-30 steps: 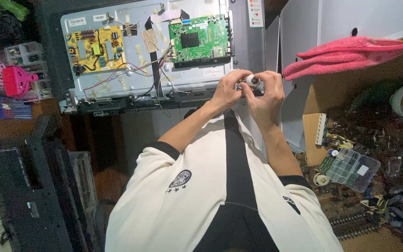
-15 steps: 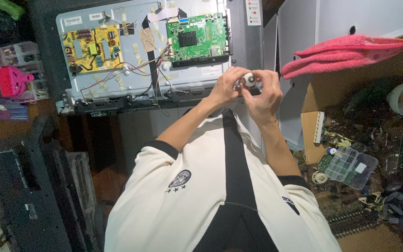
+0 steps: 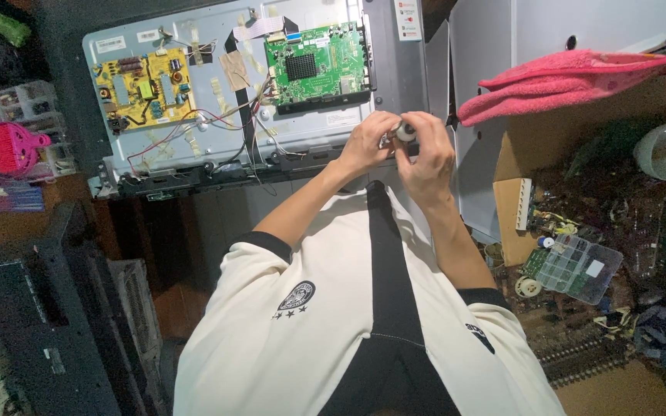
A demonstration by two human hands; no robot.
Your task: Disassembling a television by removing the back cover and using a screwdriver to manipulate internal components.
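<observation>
Both my hands are raised together over the lower right edge of an opened flat-screen TV back panel point(image 3: 194, 146). My left hand point(image 3: 365, 142) and my right hand point(image 3: 428, 158) pinch a small round white and grey part point(image 3: 405, 131) between their fingertips. What kind of part it is I cannot tell. On the panel sit a yellow power board point(image 3: 144, 92) at the left and a green main board point(image 3: 316, 65) just above my hands, joined by thin wires and a flat ribbon cable.
A pink towel point(image 3: 572, 81) lies over a cardboard box point(image 3: 549, 139) at the right. Below it are a clear compartment box point(image 3: 576, 266), loose circuit scraps and a white bowl point(image 3: 664, 150). A pink plastic item point(image 3: 13, 146) and a black TV frame point(image 3: 32, 323) are at the left.
My hands have stayed together on the small part and drifted slightly up toward the green board. My fingers have shifted a little around the part.
</observation>
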